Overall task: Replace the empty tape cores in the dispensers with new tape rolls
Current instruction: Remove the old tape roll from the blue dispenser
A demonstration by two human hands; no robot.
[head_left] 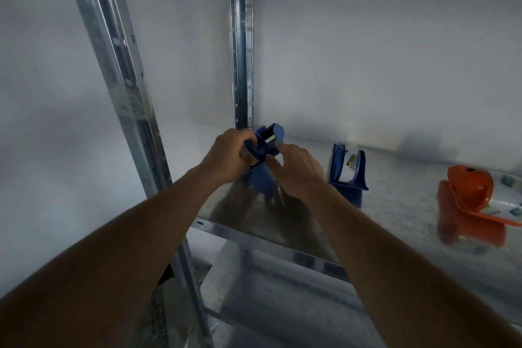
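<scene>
Blue dispenser (261, 150) held above shelf (395, 200), far left corner. Left hand (230, 154) fingers curl round core end; right hand (293, 161) pinches frame. Rigid, light plastic; prob. sharp blade, so grip handle. Loaded dispenser (348, 169) w/ roll stands right.

Landmark: the rear post (241, 65) of your metal rack, at its back left corner
Held dispenser (264, 155): just in front of the rear post's foot, above the shelf (395, 206), between your left hand (230, 154) and right hand (296, 164)
Second dispenser (348, 171): right of the rear post, standing on the shelf, a tape roll (350, 167) in it
Third dispenser (469, 206): far right of the rear post, on the shelf, nearer you than the second
Front post (121, 93): left of the rear post, nearer you
</scene>
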